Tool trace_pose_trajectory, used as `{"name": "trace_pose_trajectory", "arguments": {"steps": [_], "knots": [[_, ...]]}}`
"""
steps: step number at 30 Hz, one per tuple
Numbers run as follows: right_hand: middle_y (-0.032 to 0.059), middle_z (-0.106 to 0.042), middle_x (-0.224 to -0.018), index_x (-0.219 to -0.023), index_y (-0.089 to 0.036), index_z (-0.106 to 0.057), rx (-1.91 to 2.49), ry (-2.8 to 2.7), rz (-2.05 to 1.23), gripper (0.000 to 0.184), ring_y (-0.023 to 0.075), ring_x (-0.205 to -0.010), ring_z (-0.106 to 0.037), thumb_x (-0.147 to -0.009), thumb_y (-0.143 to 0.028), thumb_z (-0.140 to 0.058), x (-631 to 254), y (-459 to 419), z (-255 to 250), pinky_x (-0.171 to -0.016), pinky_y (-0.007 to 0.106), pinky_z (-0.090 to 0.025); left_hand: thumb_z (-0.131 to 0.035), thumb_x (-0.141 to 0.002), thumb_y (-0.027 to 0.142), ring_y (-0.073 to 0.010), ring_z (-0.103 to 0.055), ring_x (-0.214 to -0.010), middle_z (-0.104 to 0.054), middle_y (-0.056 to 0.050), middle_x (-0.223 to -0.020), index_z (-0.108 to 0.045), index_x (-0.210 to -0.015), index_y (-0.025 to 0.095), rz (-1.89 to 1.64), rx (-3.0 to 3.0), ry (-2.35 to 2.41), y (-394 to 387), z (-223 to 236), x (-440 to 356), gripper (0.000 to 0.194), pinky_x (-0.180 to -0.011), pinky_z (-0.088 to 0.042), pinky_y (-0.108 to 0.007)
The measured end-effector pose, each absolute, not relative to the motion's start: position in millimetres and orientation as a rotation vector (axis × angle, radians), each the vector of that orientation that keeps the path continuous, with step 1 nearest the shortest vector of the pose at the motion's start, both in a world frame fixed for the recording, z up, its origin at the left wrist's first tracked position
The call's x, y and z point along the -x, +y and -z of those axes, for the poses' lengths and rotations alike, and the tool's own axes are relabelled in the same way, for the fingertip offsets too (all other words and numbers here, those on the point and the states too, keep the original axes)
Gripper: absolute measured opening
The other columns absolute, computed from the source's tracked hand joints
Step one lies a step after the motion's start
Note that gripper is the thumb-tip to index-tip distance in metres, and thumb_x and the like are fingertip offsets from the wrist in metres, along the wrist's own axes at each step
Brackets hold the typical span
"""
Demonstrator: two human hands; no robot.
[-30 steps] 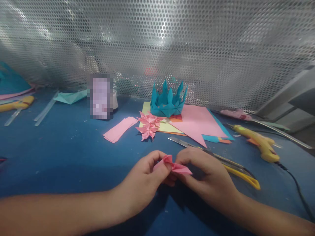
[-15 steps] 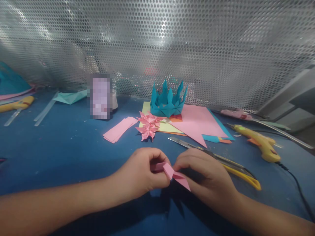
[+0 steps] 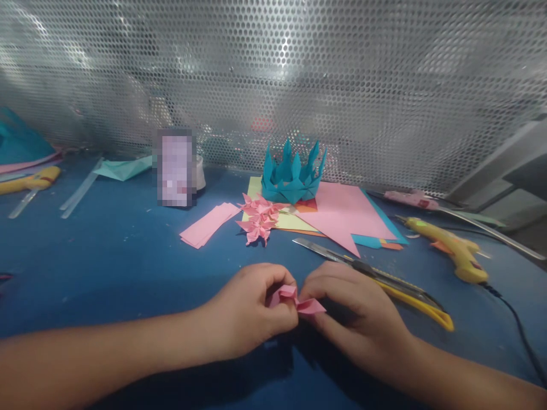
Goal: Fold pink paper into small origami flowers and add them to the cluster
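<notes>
Between my hands is a small folded piece of pink paper [image 3: 310, 306], its pointed end sticking out to the right. My left hand [image 3: 256, 307] is closed on it, thumb below and fingers curled above. My right hand [image 3: 356, 310] pinches the paper's right part between thumb and fingertips; part of the paper is hidden by the fingers. Just beyond my hands lie several pink folded paper flowers [image 3: 258, 219] and a fanned stack of pink paper strips [image 3: 209, 225]. A utility knife [image 3: 325, 250] rests behind my right hand, beside a yellow-handled tool [image 3: 421, 304].
A blue folded paper crown [image 3: 293, 176] stands on coloured paper sheets [image 3: 337, 210]. To the right lies a yellow glue gun [image 3: 453, 242] with its cord. A blurred-out upright phone-like object [image 3: 176, 169] stands left of centre. Perforated metal [image 3: 239, 68] walls off the back.
The pink paper has turned in my fingers, and its pointed end now lies flatter and a little higher. Both hands have shifted very slightly, still holding it.
</notes>
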State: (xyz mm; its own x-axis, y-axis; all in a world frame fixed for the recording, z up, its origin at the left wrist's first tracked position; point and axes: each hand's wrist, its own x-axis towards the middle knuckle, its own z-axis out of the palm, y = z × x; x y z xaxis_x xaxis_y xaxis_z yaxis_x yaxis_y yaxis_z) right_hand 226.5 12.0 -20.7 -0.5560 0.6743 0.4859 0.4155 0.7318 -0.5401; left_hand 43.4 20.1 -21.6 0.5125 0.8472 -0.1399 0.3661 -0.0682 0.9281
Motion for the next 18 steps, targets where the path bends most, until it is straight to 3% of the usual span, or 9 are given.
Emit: {"name": "trace_pose_trajectory", "arguments": {"steps": [8, 14, 18], "knots": [[0.002, -0.065, -0.07, -0.079, -0.02, -0.063, 0.803, -2.267, -0.408, 0.015, 0.0138, -0.066, -0.058, -0.08, -0.008, -0.053, -229.2, 11.5, 21.3, -0.06, 0.024, -0.046, -0.055, -0.065, 0.019, -0.0078, -0.039, -0.051, -0.046, 0.005, -0.057, -0.054, -0.073, 0.016, -0.445, -1.461, 0.971, 25.2, 25.4, -38.2, 0.009, -0.047, -0.032, -0.019], [0.0028, -0.065, -0.07, -0.078, -0.02, -0.062, 0.792, -2.277, -0.348, 0.013, 0.0143, -0.065, -0.058, -0.081, -0.01, -0.054, -229.3, 12.2, 22.5, -0.059, 0.025, -0.046, -0.055, -0.06, 0.014, -0.0093, -0.041, -0.057, -0.049, 0.004, -0.062, -0.056, -0.068, 0.016, -0.488, -1.755, 1.062, 23.3, 21.7, -38.3, 0.008, -0.052, -0.033, -0.02], [0.0022, -0.065, -0.069, -0.078, -0.02, -0.063, 0.822, -2.264, -0.394, 0.013, 0.0143, -0.065, -0.059, -0.08, -0.01, -0.054, -227.8, 13.3, 20.9, -0.059, 0.025, -0.047, -0.052, -0.066, 0.014, -0.0092, -0.039, -0.057, -0.047, 0.005, -0.061, -0.053, -0.07, 0.017, -0.536, -1.757, 1.062, 19.5, 20.1, -40.5, 0.005, -0.052, -0.031, -0.02]]}}
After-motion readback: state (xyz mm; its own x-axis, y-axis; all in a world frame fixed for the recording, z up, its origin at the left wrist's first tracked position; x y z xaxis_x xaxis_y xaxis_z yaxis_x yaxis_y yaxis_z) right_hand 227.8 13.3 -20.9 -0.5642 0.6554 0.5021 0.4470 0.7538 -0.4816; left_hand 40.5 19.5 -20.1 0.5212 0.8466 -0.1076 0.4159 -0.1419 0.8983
